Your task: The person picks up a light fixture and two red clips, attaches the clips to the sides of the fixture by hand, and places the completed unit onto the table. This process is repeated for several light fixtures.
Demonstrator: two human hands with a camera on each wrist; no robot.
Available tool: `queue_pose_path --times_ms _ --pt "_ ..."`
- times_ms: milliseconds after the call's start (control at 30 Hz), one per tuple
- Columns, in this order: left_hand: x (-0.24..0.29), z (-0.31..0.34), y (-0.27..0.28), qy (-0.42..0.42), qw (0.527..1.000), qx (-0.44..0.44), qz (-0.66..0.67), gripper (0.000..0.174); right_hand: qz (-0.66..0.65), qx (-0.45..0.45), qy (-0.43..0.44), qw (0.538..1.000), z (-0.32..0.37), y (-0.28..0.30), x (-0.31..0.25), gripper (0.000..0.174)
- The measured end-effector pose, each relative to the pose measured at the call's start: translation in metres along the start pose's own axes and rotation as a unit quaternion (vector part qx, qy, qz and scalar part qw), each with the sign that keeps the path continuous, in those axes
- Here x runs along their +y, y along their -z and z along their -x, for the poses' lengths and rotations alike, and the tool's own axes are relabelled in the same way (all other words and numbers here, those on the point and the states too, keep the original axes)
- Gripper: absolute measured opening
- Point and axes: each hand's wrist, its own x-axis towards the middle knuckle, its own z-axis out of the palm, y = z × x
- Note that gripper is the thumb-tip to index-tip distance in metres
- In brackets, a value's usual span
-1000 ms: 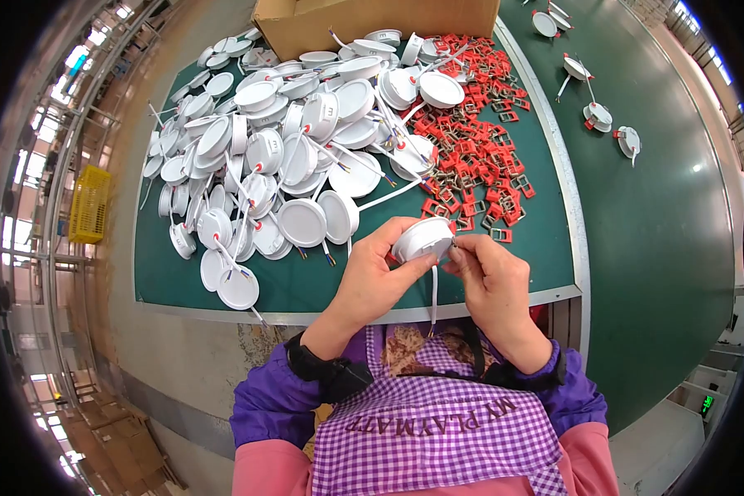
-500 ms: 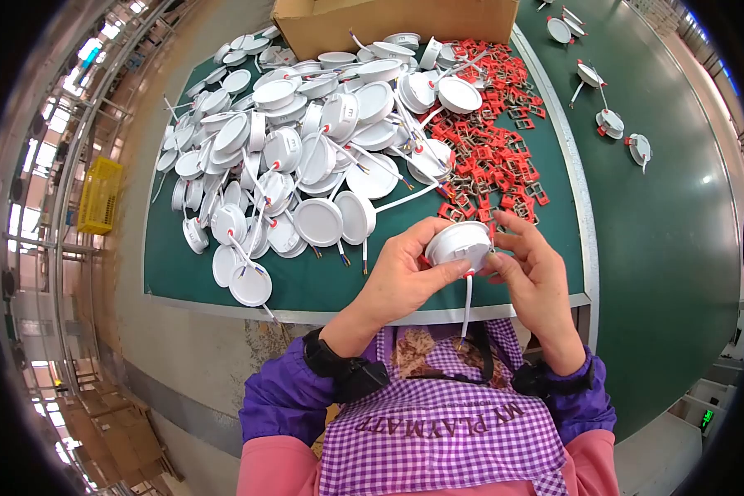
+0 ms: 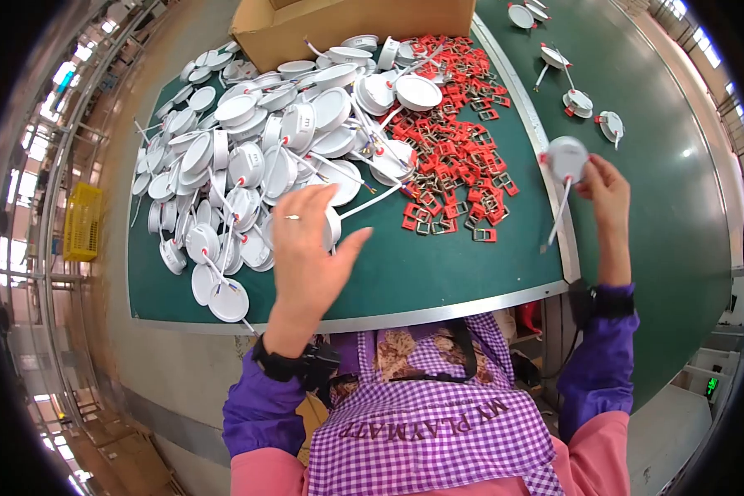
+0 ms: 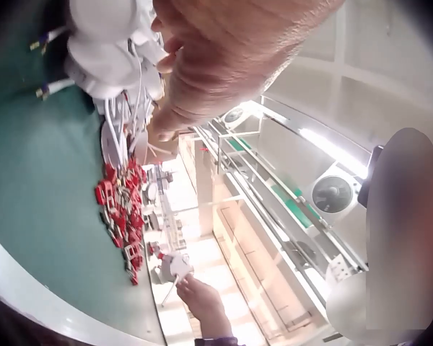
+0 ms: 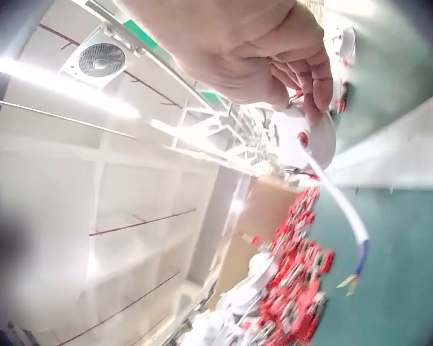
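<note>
A round white lamp (image 3: 567, 159) with red clips and a dangling white cable is pinched at its edge by the right hand (image 3: 608, 194), above the metal strip between the two green surfaces. In the right wrist view the thumb and fingers grip the lamp (image 5: 319, 140), its cable (image 5: 339, 198) ending in bare wires. The left hand (image 3: 310, 252), a ring on one finger, hovers over the near edge of the heap of white lamps (image 3: 244, 165), fingers spread and holding nothing. Red clips with metal frames (image 3: 463, 165) lie right of the heap.
A cardboard box (image 3: 347, 29) stands behind the heap. On the right-hand green surface (image 3: 670, 248) several clipped lamps (image 3: 578, 103) lie in a loose row. A metal edge (image 3: 438, 312) runs along the table's front. A yellow crate (image 3: 83, 221) is at the far left.
Both hands were together on one lamp. The right hand has carried it up and to the right, while the left hand has let go and moved left to the heap.
</note>
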Motion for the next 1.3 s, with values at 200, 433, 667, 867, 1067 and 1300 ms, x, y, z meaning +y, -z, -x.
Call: queue_pose_path --times_ms 200,433,667,867,1067,1300 --pt "-0.009 0.013 0.000 0.058 0.984 -0.076 -0.151 0.061 0.232 0.078 0.176 0.954 0.034 -0.009 -0.019 0.021" --pt "-0.014 0.011 -0.002 0.071 0.980 -0.102 -0.158 0.047 0.267 -0.192 0.247 0.912 0.117 -0.085 -0.037 0.017" --pt "-0.004 0.006 0.028 0.077 0.992 -0.084 -0.056 0.037 0.311 -0.280 0.200 0.886 0.120 -0.088 -0.041 0.027" --pt "0.004 0.004 0.033 0.316 0.764 -0.068 0.558 0.048 0.067 -0.259 0.116 0.957 0.130 -0.090 -0.069 0.015" --pt "0.008 0.016 -0.002 0.394 0.600 -0.164 0.676 0.032 -0.170 -0.166 0.059 0.970 0.135 -0.109 -0.087 0.007" --pt "0.032 0.017 -0.028 0.303 0.722 -0.148 0.604 0.027 0.005 -0.112 0.304 0.946 0.146 -0.127 -0.092 0.013"
